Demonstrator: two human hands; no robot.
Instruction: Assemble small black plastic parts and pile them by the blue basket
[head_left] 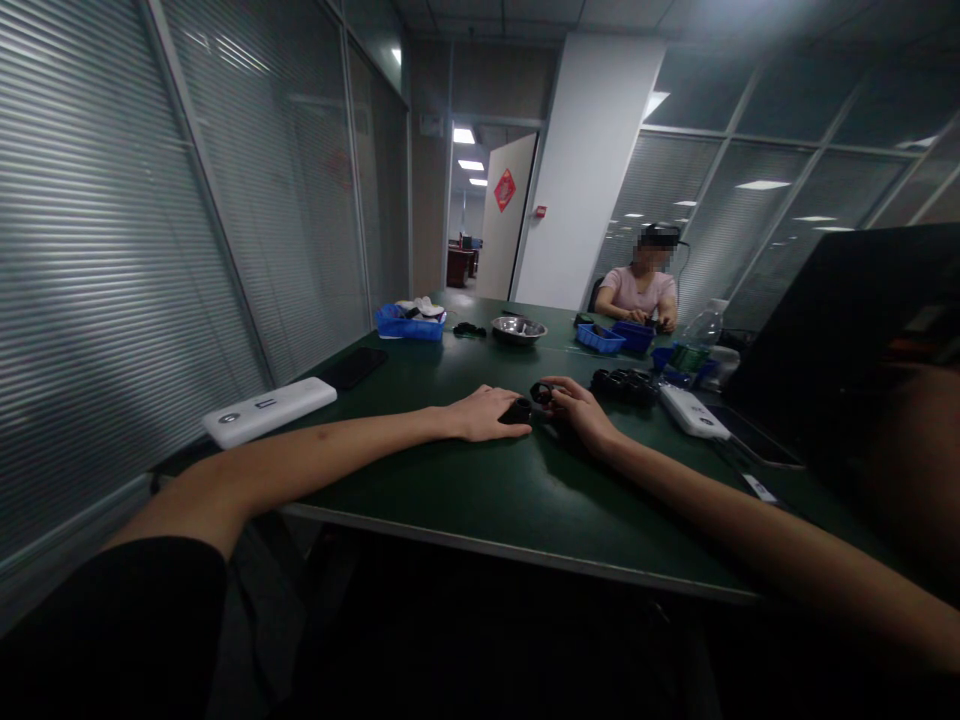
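Observation:
Over the green table [420, 480], my left hand [484, 412] is closed on a small black rounded part [517, 411], held between thumb and fingers. Just to its right, my right hand [576, 408] pinches a black ring-shaped part [540, 393] by its right side. The two black parts are close together; whether they touch, I cannot tell. A cluster of similar black round parts [624, 385] lies right of my right hand. Beyond my hands stands a shiny metal bowl [519, 331] with small pieces in it, too far to make out.
A white power bank [270, 410] and a dark phone [356, 368] lie on the left. Blue trays [410, 324] stand at the back. Right are another white power bank [694, 412], a plastic bottle [701, 335] and a large dark panel [847, 330]. A co-worker [641, 290] sits across.

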